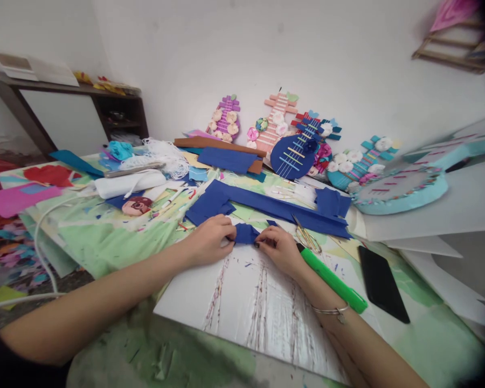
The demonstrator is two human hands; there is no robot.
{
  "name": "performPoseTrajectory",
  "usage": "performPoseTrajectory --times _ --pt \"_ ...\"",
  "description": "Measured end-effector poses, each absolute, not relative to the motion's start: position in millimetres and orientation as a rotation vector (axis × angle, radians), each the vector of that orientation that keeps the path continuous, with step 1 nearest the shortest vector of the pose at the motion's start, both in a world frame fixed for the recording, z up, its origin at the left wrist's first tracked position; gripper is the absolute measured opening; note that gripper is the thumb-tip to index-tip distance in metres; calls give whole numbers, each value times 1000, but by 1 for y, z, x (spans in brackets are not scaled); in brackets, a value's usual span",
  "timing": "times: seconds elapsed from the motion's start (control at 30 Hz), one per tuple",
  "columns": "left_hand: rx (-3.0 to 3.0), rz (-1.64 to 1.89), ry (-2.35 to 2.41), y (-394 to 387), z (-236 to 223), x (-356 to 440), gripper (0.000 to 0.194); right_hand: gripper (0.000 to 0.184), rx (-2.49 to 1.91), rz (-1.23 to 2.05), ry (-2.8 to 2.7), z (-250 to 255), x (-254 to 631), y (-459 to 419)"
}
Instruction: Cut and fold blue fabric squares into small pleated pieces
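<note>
Between my two hands is a small piece of blue crepe paper (246, 234), held just above a white board (234, 302) marked with dark streaks. My left hand (213, 241) pinches its left end, and my right hand (278, 247) pinches the right end with thumb and finger. A bracelet circles my right wrist. Just beyond my hands lie a long folded strip of blue paper (283, 207) and a blue stack (208, 207). Gold-handled scissors (307, 237) rest right of my right hand, close to a bright green cutter-like tool (335, 283).
A black phone (383, 283) lies at the right. Paper lute-shaped crafts (293, 156) lean along the wall, with a large pale blue one (404, 188) at the right. White cord (157, 157), a white glue gun (129, 185) and a brown roll (137, 205) sit at the left.
</note>
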State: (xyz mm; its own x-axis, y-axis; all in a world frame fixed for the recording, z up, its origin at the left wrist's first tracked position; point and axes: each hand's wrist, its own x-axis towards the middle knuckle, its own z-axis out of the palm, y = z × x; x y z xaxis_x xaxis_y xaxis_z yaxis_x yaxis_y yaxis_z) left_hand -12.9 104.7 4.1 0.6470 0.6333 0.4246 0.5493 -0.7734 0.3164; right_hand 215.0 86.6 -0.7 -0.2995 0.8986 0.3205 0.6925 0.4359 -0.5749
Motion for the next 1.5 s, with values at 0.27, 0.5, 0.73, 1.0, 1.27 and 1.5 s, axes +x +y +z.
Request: performPoseTrajectory --times 0.27,0.5,0.73,1.0,1.27,1.5 --pt "2580 813 980 106 6 -12 12 9 -1375 574 -1959 -1 215 88" --pt "2448 769 1079 110 9 -12 8 2 -1471 569 -1928 0 214 89" --pt "2334 726 1132 114 5 -13 10 1 -1517 577 -1904 -2 213 90" --pt "2227 734 1187 114 5 -10 9 10 -1473 420 -2043 -1 209 89" --pt "2290 690 1284 114 5 -6 10 12 -1575 359 -2061 2 203 87" --pt "2344 671 1329 112 4 -4 9 14 -1560 312 -2066 1 202 87"
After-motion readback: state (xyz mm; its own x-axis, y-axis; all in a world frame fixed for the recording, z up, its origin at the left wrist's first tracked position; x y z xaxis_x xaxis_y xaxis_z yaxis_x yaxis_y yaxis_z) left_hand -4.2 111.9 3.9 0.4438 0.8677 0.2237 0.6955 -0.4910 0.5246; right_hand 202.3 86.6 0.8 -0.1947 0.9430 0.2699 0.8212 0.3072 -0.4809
